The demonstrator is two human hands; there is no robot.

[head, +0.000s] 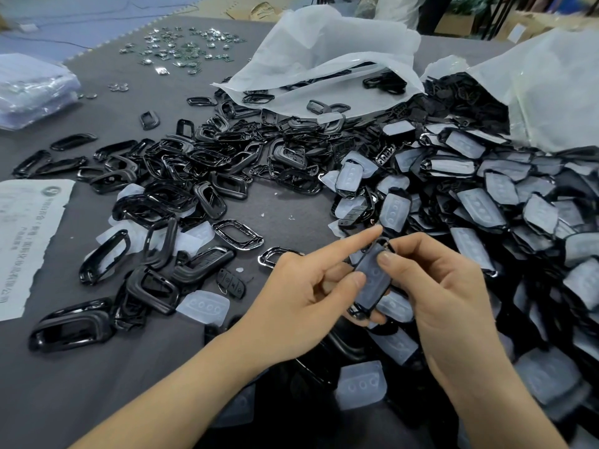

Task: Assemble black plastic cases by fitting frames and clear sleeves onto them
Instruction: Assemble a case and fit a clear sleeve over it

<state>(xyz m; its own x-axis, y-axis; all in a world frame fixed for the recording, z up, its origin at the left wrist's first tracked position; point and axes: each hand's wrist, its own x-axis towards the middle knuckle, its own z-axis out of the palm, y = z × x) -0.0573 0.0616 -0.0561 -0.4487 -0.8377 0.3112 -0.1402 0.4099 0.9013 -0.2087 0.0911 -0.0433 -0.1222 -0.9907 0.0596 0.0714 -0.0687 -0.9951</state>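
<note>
The left hand (301, 293) and right hand (447, 286) pinch one sleeved black case (372, 285) between them, long axis pointing away, left forefinger straight.

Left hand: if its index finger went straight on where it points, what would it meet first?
Probably the sleeved case just past the index fingertip of the left hand; depth is unclear, so it might pass above it.
</note>
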